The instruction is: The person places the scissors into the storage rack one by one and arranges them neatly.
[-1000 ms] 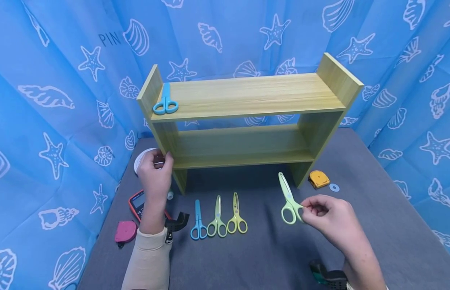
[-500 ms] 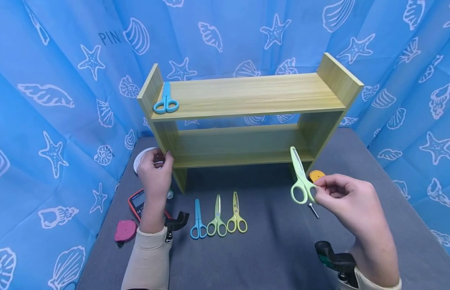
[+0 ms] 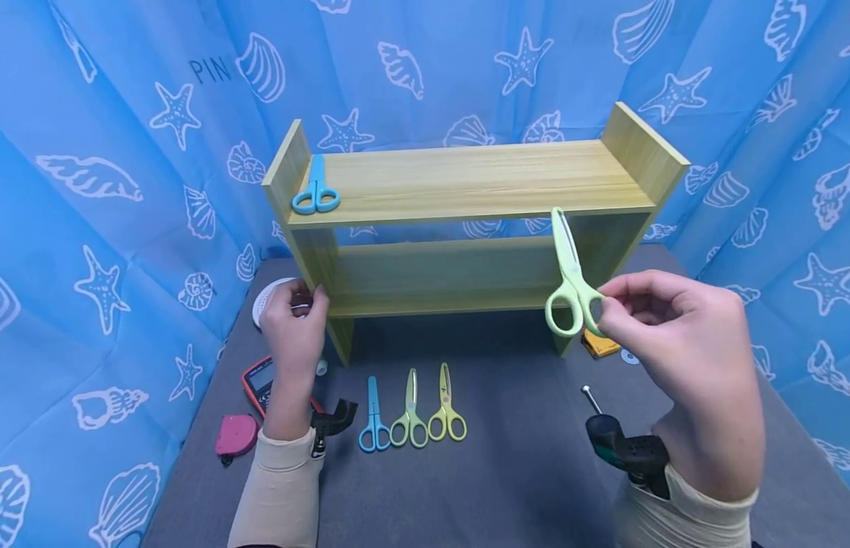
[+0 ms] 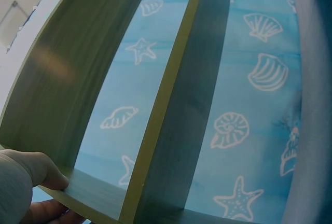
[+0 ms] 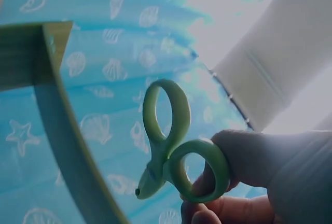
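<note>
My right hand (image 3: pixel 692 358) pinches light green scissors (image 3: pixel 571 272) by one handle loop, blades pointing up. They are held in the air before the right part of a wooden two-tier shelf (image 3: pixel 466 179). In the right wrist view, thumb and fingers close on one loop of the scissors (image 5: pixel 181 107). My left hand (image 3: pixel 294 331) grips the shelf's left side panel; the left wrist view has the thumb (image 4: pixel 44 169) inside and fingers outside. Blue scissors (image 3: pixel 317 171) lie at the left end of the top tier. Blue (image 3: pixel 373 396), green (image 3: pixel 412 396) and yellow scissors (image 3: pixel 445 388) lie in a row on the table.
At left on the grey table (image 3: pixel 479 487) are a pink tape measure (image 3: pixel 237 435), a red multimeter (image 3: pixel 260 378) and a white round object (image 3: pixel 263 299). An orange tape measure (image 3: pixel 601 346), a washer (image 3: pixel 628 357) and a bolt (image 3: pixel 589 396) lie at right. Blue curtains (image 3: pixel 425 68) surround the table.
My right hand has raised the light green scissors from low over the table up to the height of the top tier's front edge, moving slightly right. The left hand has stayed on the shelf.
</note>
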Tool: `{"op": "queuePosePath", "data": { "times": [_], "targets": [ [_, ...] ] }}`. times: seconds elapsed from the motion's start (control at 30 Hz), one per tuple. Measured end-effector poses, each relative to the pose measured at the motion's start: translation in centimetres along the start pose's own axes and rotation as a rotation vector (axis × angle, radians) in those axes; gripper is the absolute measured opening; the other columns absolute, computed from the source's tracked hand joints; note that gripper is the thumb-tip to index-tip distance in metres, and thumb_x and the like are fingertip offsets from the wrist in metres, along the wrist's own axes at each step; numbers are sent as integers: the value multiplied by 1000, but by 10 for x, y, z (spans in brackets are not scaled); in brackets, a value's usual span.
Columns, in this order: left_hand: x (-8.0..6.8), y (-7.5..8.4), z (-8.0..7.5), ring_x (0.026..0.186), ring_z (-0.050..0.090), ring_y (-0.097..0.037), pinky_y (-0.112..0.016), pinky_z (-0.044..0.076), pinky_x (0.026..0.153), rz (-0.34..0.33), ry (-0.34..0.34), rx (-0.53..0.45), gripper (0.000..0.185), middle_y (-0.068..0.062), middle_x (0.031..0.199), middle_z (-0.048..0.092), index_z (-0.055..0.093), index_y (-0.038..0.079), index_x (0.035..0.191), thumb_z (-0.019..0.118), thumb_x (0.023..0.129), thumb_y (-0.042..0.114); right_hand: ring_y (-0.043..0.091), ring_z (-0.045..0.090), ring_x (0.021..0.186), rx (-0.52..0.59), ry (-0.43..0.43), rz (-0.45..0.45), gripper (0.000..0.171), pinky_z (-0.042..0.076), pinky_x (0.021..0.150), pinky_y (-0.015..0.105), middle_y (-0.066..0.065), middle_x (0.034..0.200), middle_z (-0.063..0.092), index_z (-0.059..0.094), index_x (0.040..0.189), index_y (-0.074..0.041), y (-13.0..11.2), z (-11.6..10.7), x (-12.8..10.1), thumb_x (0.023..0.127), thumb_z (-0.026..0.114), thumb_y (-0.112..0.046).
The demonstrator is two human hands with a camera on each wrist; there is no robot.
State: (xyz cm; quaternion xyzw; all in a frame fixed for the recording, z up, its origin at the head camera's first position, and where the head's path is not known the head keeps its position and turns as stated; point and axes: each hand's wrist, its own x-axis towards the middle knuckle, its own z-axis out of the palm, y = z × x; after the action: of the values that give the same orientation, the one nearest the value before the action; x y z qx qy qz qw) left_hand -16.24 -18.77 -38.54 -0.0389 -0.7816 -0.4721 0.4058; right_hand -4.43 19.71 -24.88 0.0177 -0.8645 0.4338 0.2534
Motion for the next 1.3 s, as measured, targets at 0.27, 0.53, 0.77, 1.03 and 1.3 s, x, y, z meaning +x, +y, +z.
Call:
{"op": "queuePosePath", "data": {
  "times": [0.27,0.53,0.77,1.03,1.3],
  "targets": [
    [1,-1,-1,81,67,-25,-12,51,69,-1,-4,7,18,-17,96,69,69,-6,101,71,94,10,12,63,64,65,18,11,9,49,58,16,-2,75,72,78,93,-5,-35,3,27,87,74,-9],
    [-1,-1,-2,83,66,-22,-24,56,70,-16,-18,25,21,-15,98,70,70,-5,104,71,95,14,21,60,73,96,-37,20,13,47,58,23,3,79,73,79,95,-5,-67,14,62,86,72,-11],
    [0,-1,-2,84,67,-21,-32,59,72,-19,-23,29,21,-15,98,70,70,-4,105,71,96,15,20,61,69,128,-123,8,14,46,58,27,2,75,72,79,92,-4,-88,38,90,84,71,-10],
    [0,-1,-2,84,67,-21,-33,59,74,-8,-25,12,21,-14,99,70,70,-4,106,71,96,14,27,64,74,86,-250,-42,15,46,55,32,7,85,72,79,92,-8,-110,76,117,87,67,-13],
    [2,1,-2,83,66,-22,-38,58,73,-1,-25,-7,20,-15,99,70,70,-5,106,70,96,12,13,47,55,-11,-382,35,11,35,47,25,4,78,69,80,87,-14,-128,121,141,83,71,-17]
  ]
}}
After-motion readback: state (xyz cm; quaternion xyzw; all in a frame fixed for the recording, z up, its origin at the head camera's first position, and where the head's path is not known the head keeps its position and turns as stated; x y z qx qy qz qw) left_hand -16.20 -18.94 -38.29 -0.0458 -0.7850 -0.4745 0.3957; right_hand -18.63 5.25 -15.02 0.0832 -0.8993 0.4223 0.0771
